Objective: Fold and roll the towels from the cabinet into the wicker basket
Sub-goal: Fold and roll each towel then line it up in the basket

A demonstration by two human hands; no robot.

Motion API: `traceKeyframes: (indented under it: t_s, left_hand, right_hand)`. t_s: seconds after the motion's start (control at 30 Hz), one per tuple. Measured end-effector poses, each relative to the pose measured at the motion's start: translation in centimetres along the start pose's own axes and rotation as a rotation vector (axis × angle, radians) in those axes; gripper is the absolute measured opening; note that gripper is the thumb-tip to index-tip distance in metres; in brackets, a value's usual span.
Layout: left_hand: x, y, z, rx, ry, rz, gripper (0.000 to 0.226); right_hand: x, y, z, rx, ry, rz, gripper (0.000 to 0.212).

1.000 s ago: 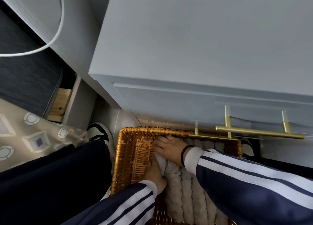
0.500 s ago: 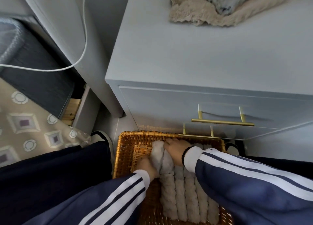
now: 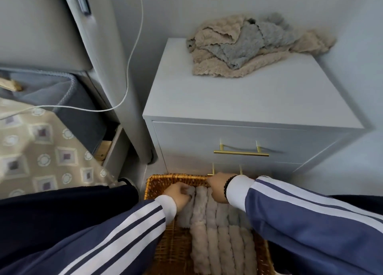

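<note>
Head view, looking down. Wicker basket [image 3: 157, 183] on the floor against the grey cabinet [image 3: 207, 100], golden weave. Rolled towels [image 3: 215, 233] lie packed side by side along it, pale beige and grey, fluffy, ridged. My left hand [image 3: 179, 196] pinches the end of the leftmost roll at the basket's far end. My right hand [image 3: 217, 186] sits curled at the far rim; whether it grips rim or towel, I cannot tell. Loose towels [image 3: 248, 47], beige and grey-blue, lie crumpled in a heap at the back of the cabinet top.
</note>
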State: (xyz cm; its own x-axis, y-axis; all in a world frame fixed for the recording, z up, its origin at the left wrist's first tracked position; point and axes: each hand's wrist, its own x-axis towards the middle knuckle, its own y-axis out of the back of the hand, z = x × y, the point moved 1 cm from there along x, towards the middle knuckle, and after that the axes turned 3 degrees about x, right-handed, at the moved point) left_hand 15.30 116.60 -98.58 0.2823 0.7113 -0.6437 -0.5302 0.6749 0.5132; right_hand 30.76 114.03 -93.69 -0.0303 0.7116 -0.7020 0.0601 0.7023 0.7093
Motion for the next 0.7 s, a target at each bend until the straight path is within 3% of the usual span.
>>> traceKeyframes:
  t_s: [0.13, 0.3, 0.5, 0.7]
  left_hand:
    - [-2.4, 2.4, 3.4, -0.022, -0.130, -0.004, 0.032]
    - [-5.2, 6.4, 7.1, -0.036, -0.239, 0.002, 0.031]
    - [-8.0, 10.4, 12.7, -0.147, -0.380, -0.018, 0.027]
    - [-8.1, 12.4, 16.9, -0.307, -0.482, 0.074, 0.026]
  right_hand:
    - [-2.9, 2.8, 1.1, 0.098, -0.048, 0.027, 0.016]
    - [-7.6, 6.9, 2.0, 0.178, -0.043, 0.091, 0.040]
    - [-12.8, 11.7, 2.4, 0.349, 0.055, 0.198, 0.047]
    - [-12.9, 15.2, 3.2, 0.498, 0.072, 0.415, 0.026]
